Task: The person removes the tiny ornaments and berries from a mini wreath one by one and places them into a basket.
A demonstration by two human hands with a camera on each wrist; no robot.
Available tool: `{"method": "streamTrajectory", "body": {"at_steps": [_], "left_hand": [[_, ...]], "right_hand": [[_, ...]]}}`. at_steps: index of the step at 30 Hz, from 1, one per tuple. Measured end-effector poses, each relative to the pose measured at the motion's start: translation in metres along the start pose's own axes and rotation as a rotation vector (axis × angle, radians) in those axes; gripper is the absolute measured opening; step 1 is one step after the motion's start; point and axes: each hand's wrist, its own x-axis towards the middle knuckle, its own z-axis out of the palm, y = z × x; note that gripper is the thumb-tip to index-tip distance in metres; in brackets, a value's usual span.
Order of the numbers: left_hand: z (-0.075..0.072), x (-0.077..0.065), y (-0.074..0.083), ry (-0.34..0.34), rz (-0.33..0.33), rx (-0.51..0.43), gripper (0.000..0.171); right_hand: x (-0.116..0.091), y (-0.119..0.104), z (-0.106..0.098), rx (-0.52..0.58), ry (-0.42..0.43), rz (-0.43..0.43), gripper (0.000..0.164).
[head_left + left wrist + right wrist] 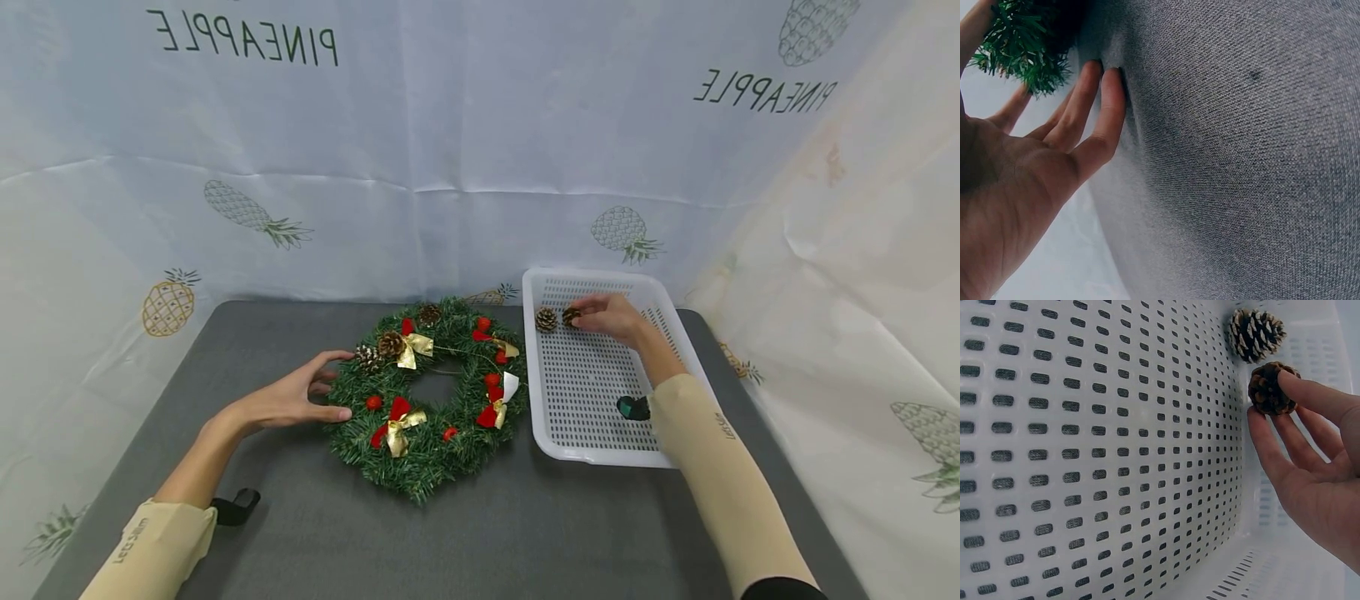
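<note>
A green wreath [352,450] with red-and-gold bows, red berries and pine cones lies flat on the dark table. My left hand [288,398] is at its left edge, thumb and fingers spread apart; in the left wrist view the fingertips [1112,78] reach down to the cloth beside the green needles [1029,47]. On the right, inside the white basket [551,446], my right hand [611,318] pinches a brown pine cone [1266,390] between thumb and fingers. A second pine cone [546,319], white-tipped in the right wrist view, lies just beside it.
The perforated basket stands right of the wreath, its rim close to the wreath's right side. Grey cloth [495,542] covers the table. A white curtain [450,233] printed with pineapples hangs behind and at both sides. Dark straps [236,507] show near both wrists.
</note>
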Motion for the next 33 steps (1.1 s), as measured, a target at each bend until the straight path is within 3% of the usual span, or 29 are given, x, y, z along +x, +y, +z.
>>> {"method": "streamTrajectory", "body": {"at_steps": [9, 33], "left_hand": [[0.0005, 0.0002, -0.0001, 0.000, -0.002, -0.008, 0.096], [0.0014, -0.0007, 0.0004, 0.008, -0.006, -0.002, 0.096]], "right_hand": [[0.0010, 0.0048, 0.0035, -0.108, 0.028, -0.006, 0.055], [-0.0019, 0.0053, 0.0012, -0.063, 0.059, -0.049, 0.050]]}}
